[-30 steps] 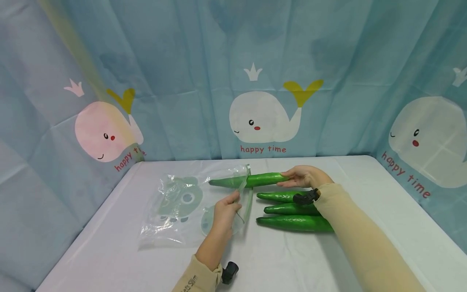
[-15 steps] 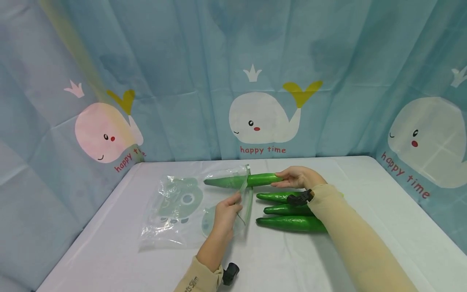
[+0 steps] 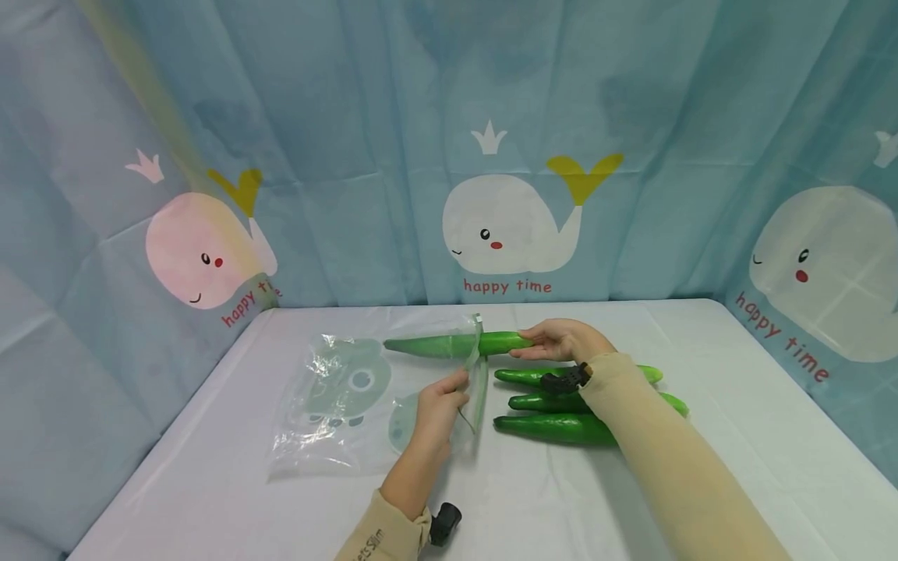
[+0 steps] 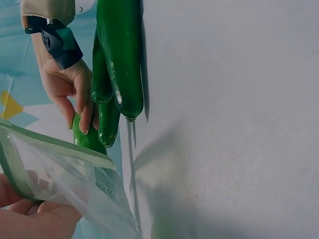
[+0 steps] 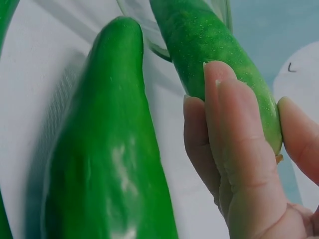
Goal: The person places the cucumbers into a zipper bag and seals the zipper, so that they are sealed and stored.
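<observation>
A clear plastic zip bag (image 3: 344, 436) with pale green animal prints lies on the table, its mouth facing right. My left hand (image 3: 438, 409) pinches the near lip of that mouth; in the left wrist view the green zip edge (image 4: 60, 144) stands apart from the other side. One green cucumber (image 3: 505, 343) is more than half inside the bag, its tapered tip pointing left. My right hand (image 3: 561, 340) holds its outer end between thumb and fingers, as the right wrist view shows the fingers (image 5: 244, 134) along its side.
Three more cucumbers lie side by side right of the bag, the nearest cucumber (image 3: 554, 428) largest in view; the right forearm (image 3: 673, 452) passes over them. A white cloth covers the table (image 3: 210, 483). Behind hangs a blue whale-print curtain (image 3: 365, 156).
My right hand has moved left, sliding the cucumber deeper into the bag. The left hand keeps its grip on the bag's lip, nearly still.
</observation>
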Demonstrator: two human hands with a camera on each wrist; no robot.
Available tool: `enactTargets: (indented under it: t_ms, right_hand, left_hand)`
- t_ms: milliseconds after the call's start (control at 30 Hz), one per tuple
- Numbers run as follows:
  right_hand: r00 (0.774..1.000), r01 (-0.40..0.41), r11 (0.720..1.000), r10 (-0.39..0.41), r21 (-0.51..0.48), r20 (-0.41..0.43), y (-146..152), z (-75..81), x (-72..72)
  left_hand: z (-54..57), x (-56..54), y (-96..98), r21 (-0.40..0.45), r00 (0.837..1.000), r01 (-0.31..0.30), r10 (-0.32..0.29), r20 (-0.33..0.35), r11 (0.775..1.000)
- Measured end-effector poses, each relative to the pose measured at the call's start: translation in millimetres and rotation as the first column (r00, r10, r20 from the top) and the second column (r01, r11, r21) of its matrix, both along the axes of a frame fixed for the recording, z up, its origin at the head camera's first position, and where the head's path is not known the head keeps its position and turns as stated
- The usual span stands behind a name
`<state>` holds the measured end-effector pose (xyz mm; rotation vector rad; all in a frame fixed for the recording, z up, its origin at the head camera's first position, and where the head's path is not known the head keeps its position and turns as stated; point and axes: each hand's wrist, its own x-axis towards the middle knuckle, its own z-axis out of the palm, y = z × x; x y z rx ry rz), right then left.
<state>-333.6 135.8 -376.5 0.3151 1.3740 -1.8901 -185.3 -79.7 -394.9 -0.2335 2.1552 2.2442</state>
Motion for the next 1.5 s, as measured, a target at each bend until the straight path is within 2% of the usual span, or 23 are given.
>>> enactTargets:
  t_ms: [567,1100,1500]
  right_hand:
    - [1.000,-0.002,1.000,0.002,0.027,-0.010,-12.8,-4.2,-2.5]
    - [1.000,0.011,1.000,-0.011,0.020,-0.002,-23.4,-6.4,-1.6]
    - [1.000,0.001,1.000,-0.001,0.028,-0.011,-32.2,-9.3,-1.7]
  left_hand:
    - [2.0,0.3,0.8,-0.010,1.000,-0.005,0.005,-0.006,1.000]
    - [-1.0,1.9,-0.4,0.009,0.998,0.050,-0.050,-0.035,0.999]
    - [-2.5,0.9,0.5,0.022,0.998,0.059,-0.059,-0.030,0.998]
